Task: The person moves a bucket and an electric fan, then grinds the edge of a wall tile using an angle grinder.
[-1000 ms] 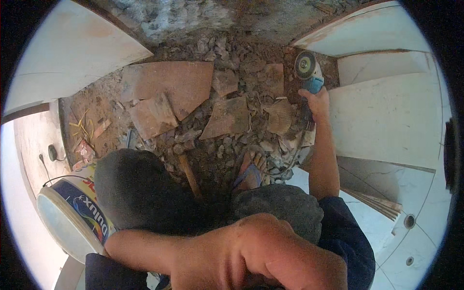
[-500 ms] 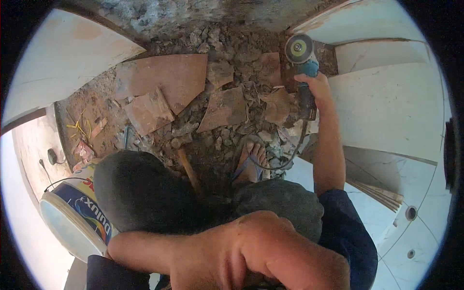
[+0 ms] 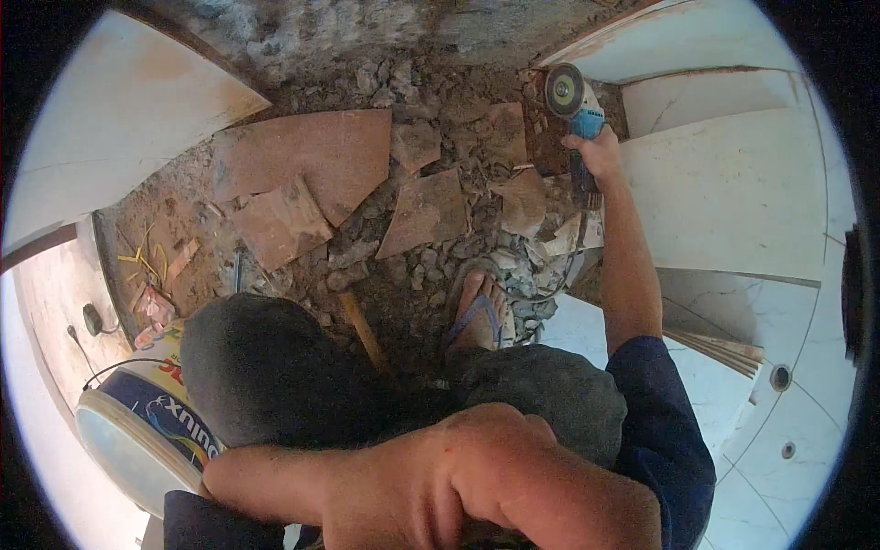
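Grip of the right hand (image 3: 601,154) was wrapped around a teal-bodied angle grinder (image 3: 588,121), at upper right near a white panel (image 3: 724,192). The left hand (image 3: 541,477) bent across the foreground, fingers hidden, so its hold could not be told. Broken brown slabs (image 3: 423,215) and a wooden-handled hammer (image 3: 363,330) lay on rubble (image 3: 431,268).

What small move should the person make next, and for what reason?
Probably guide the cord away from the sandalled foot: it runs from the angle grinder, held in the right hand, down close to that foot.
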The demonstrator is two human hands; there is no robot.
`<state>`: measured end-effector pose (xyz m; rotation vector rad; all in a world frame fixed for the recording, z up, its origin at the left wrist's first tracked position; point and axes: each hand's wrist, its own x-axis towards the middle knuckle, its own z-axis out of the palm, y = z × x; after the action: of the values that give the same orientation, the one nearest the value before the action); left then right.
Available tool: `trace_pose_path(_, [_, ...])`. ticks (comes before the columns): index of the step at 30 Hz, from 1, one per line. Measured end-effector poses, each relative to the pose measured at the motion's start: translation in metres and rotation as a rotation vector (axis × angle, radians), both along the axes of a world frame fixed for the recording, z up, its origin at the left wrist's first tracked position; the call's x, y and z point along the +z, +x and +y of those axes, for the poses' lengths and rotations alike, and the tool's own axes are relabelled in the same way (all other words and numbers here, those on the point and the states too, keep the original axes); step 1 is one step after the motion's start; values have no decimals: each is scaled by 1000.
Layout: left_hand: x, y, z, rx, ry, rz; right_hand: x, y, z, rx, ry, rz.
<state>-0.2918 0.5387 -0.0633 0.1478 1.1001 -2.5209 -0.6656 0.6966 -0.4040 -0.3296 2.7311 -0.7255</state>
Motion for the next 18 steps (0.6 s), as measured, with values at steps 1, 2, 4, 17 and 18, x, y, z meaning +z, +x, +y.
trace_pose_path(1, [0, 1, 2, 22, 0, -17, -2, -1, -1, -11, -48, -14])
trace_pose_path(2, [-3, 1, 5, 84, -18, 44, -3, -2, -2, 9, -54, -28])
trace_pose_path(4, [-8, 2, 5, 146, -38, 105, -6, -4, -5, 0, 46, 17])
trace_pose_path(17, [-9, 8, 9, 105, -146, 30, -21, -10, -13, 17, 145, 86])
trace_pose_path(18, [-11, 8, 9, 109, -154, 35, -22, -11, -11, -3, 126, 59])
